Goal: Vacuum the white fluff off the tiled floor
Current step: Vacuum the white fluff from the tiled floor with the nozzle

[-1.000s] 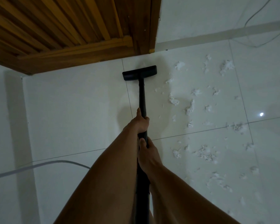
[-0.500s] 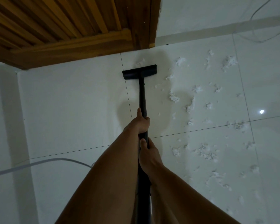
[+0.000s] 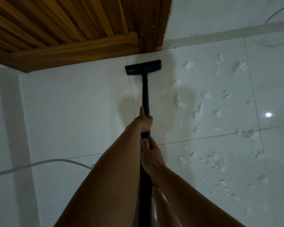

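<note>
A black vacuum wand (image 3: 145,94) runs away from me to a flat black floor head (image 3: 143,67), which lies on the white tiled floor (image 3: 72,112) just short of the wooden door's bottom edge. My left hand (image 3: 143,122) grips the wand higher up. My right hand (image 3: 150,155) grips it just below, thumb along the tube. White fluff (image 3: 197,113) lies scattered in several clumps over the tiles to the right of the wand, from the wall down to the lower right (image 3: 211,160).
A slatted wooden door (image 3: 64,30) and its frame (image 3: 152,25) stand at the top. A white wall (image 3: 220,15) with a skirting strip runs right of it. One white cable (image 3: 39,163) crosses the floor at left, another (image 3: 269,22) hangs at top right.
The floor head has slid forward toward the door, over the small fluff clump that lay ahead of it. Both hands keep their grip on the wand.
</note>
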The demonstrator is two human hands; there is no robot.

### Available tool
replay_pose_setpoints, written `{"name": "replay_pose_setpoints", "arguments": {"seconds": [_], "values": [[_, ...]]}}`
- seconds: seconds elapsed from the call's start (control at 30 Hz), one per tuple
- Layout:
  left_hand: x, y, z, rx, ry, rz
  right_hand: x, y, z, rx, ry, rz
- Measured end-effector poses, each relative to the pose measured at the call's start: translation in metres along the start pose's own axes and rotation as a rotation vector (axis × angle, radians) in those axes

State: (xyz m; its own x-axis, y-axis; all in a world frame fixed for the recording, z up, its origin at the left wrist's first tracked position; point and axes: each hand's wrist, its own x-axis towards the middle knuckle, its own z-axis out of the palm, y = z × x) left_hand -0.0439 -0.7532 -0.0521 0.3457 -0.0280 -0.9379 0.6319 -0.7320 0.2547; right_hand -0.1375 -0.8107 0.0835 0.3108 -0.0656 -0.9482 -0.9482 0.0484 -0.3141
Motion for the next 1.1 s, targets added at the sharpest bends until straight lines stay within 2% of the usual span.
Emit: {"name": "replay_pose_setpoints", "arguments": {"seconds": [0.2, 0.5, 0.63, 0.77, 1.1], "values": [[0.012, 0.009, -0.024, -0.044, -0.038, -0.011, 0.004, -0.023, 0.009, -0.010, 0.020, -0.017], [0.011, 0.039, -0.072, -0.091, -0.103, -0.091, -0.016, -0.091, 0.016, 0.058, 0.040, 0.090], [0.014, 0.047, -0.085, -0.069, -0.114, -0.108, -0.022, -0.112, 0.018, 0.045, 0.015, 0.151], [0.014, 0.060, -0.102, -0.069, -0.120, -0.092, -0.032, -0.138, 0.018, 0.071, -0.014, 0.137], [0.015, 0.071, -0.118, -0.080, -0.149, -0.103, -0.029, -0.154, 0.025, 0.136, -0.114, 0.235]]}}
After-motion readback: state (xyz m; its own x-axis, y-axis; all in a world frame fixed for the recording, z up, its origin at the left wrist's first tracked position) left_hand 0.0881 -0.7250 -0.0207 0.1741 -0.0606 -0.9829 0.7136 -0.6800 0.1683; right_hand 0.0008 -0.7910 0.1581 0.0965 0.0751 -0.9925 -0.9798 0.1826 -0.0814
